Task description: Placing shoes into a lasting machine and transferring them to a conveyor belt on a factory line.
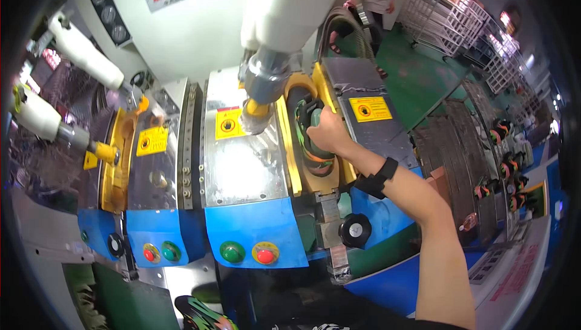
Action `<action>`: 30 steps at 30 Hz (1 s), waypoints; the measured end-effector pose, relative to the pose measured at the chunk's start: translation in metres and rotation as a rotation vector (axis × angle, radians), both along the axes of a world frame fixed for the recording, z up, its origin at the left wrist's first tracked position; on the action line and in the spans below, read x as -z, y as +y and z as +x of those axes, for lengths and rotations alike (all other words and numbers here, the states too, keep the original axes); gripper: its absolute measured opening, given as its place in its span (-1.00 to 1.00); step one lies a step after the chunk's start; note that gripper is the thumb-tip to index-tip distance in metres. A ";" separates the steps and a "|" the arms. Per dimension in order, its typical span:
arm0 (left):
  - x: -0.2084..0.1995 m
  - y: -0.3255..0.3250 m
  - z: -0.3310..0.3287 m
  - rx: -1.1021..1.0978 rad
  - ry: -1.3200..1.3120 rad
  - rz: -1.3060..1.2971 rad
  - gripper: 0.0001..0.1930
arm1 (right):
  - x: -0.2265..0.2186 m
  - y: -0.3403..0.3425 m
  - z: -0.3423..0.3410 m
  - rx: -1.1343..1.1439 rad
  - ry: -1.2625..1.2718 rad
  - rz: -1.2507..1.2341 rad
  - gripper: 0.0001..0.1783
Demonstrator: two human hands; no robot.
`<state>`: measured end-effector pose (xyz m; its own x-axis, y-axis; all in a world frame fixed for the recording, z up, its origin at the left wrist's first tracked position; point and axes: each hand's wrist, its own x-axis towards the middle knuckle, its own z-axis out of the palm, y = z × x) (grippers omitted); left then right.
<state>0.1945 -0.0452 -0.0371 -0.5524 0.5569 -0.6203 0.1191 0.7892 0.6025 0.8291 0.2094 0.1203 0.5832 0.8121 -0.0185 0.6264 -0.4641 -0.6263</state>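
My right hand point(327, 130) reaches in from the lower right, a black band point(382, 176) around its wrist. Its fingers are closed on a black, green and orange shoe point(319, 163), around a green part at the shoe's opening that looks like a last. The shoe lies lengthwise in a slot between the yellow side pads point(290, 148) of a press. My left hand is out of view. At the bottom edge another colourful shoe point(204, 316) shows in part; what supports it is hidden.
A white press arm with a metal head point(266, 79) hangs just left of the slot. Green point(232, 251) and red point(265, 253) buttons sit on the blue front panel. Beside the machine, a black knob point(355, 231) sticks out. More shoes point(514, 166) line a rack; a person point(375, 3) stands behind.
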 end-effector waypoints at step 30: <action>-0.148 0.153 0.089 0.343 0.686 1.014 -0.41 | -0.165 -0.022 -0.015 -0.145 -0.178 1.135 -0.48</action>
<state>0.2838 0.1082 0.1112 -0.3237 0.7901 0.5206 0.7506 -0.1206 0.6497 0.8138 0.1874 0.2855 0.4038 0.3682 0.8375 0.7492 0.3924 -0.5337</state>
